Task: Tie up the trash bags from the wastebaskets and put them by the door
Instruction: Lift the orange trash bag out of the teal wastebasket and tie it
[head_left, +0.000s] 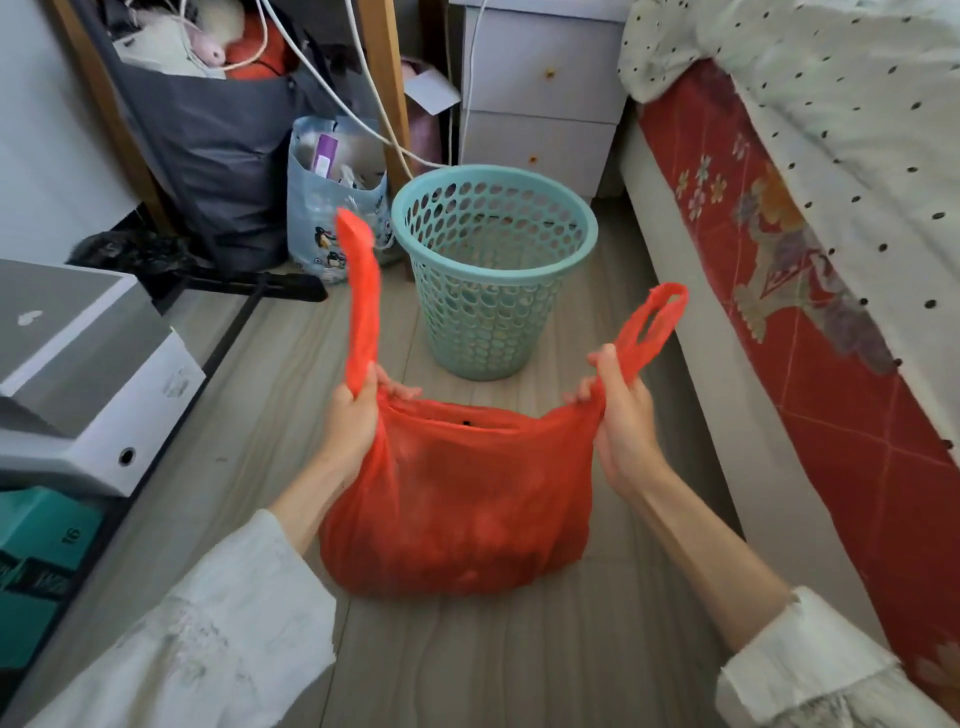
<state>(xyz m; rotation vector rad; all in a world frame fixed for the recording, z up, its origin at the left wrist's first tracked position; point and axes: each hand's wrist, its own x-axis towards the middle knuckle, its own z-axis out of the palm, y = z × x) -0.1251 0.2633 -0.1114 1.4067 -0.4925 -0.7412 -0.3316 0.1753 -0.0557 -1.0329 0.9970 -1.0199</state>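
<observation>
A full red plastic trash bag (457, 514) sits on the grey wood floor in front of me, its mouth stretched wide. My left hand (353, 415) grips the base of the bag's left handle, which sticks straight up. My right hand (621, 415) grips the base of the right handle, whose loop leans up and to the right. Just beyond the bag stands a teal perforated wastebasket (491, 270), upright, with no liner in it.
A bed with a red patterned side (810, 291) and dotted cover runs along the right. White boxes (93, 374) are stacked at left. A blue printed bag (332, 208), a dark bag (223, 156), cables and a white drawer unit (540, 93) stand behind the basket.
</observation>
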